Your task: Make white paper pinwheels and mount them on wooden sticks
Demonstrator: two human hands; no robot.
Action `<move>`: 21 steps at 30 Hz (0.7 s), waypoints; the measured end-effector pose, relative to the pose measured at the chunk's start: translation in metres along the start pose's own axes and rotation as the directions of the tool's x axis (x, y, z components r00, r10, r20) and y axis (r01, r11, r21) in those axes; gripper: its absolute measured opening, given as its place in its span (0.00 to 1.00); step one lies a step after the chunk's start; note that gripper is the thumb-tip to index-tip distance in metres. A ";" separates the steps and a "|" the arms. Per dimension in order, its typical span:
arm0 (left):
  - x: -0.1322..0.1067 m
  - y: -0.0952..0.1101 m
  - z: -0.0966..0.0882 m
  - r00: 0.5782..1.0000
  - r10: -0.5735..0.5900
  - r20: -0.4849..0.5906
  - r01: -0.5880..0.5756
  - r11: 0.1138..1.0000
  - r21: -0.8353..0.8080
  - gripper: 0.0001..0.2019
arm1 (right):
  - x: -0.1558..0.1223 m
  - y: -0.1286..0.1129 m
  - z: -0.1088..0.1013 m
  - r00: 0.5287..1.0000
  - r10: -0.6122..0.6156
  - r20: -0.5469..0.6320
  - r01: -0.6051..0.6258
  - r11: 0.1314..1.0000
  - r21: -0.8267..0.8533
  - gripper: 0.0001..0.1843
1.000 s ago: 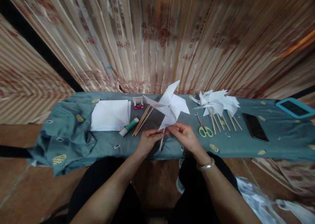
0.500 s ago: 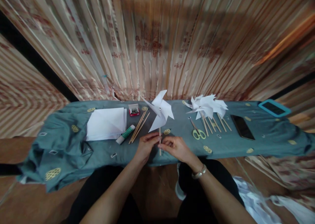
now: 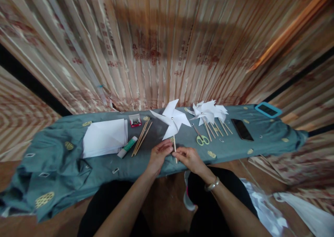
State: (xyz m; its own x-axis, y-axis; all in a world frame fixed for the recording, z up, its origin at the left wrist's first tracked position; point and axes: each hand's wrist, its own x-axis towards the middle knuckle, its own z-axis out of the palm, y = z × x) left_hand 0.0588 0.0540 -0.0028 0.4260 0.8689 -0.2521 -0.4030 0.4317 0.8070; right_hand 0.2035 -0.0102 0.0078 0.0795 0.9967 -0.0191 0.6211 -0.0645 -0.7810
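A white paper pinwheel stands upright on a thin wooden stick. Both hands pinch that stick near its lower part: my left hand on the left side, my right hand on the right, fingers closed around it. The pinwheel has a small silver pin at its centre. It is held just above the near edge of a table draped in teal cloth.
On the cloth lie a stack of white paper, a glue stick, loose wooden sticks, a small red box of pins, green scissors, several finished pinwheels, a black phone and a blue-framed tablet. A striped curtain hangs behind.
The view has tilted and drawn back, so the table looks smaller and lower. The pinwheel has turned upright on its stick, and both hands have slid together onto the stick.
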 end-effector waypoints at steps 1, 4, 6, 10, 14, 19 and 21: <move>0.001 0.000 0.000 1.000 0.009 -0.004 -0.009 1.000 0.006 0.21 | 0.001 0.003 -0.004 1.000 0.016 -0.024 -0.017 1.000 -0.021 0.19; 0.002 0.000 -0.002 1.000 0.024 -0.013 -0.024 0.999 0.032 0.21 | 0.010 0.010 -0.025 0.995 0.082 -0.049 -0.090 0.980 -0.178 0.20; 0.003 0.001 -0.005 1.000 0.026 -0.017 -0.025 0.998 0.056 0.21 | 0.020 0.015 -0.045 0.985 0.168 -0.041 -0.170 0.899 -0.405 0.20; 0.003 0.003 -0.009 1.000 0.014 -0.024 -0.012 0.994 0.107 0.20 | 0.043 0.025 -0.079 0.965 0.249 -0.081 -0.254 0.818 -0.515 0.18; 0.003 0.006 -0.012 1.000 0.014 -0.010 -0.013 0.991 0.131 0.20 | 0.060 0.038 -0.094 0.940 0.327 -0.093 -0.317 0.742 -0.591 0.19; 0.002 0.010 -0.014 1.000 0.008 0.009 -0.009 0.988 0.155 0.19 | 0.076 0.048 -0.100 0.921 0.381 -0.077 -0.337 0.683 -0.648 0.19; 0.000 0.011 -0.014 1.000 0.006 0.013 -0.008 0.986 0.167 0.19 | 0.082 0.051 -0.102 0.917 0.393 -0.070 -0.336 0.666 -0.666 0.18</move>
State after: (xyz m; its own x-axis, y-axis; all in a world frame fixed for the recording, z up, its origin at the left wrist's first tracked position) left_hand 0.0432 0.0624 -0.0017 0.4339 0.8683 -0.2406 -0.2652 0.3783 0.8869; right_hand 0.3215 0.0632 0.0304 0.3713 0.8849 -0.2811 0.9063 -0.4113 -0.0975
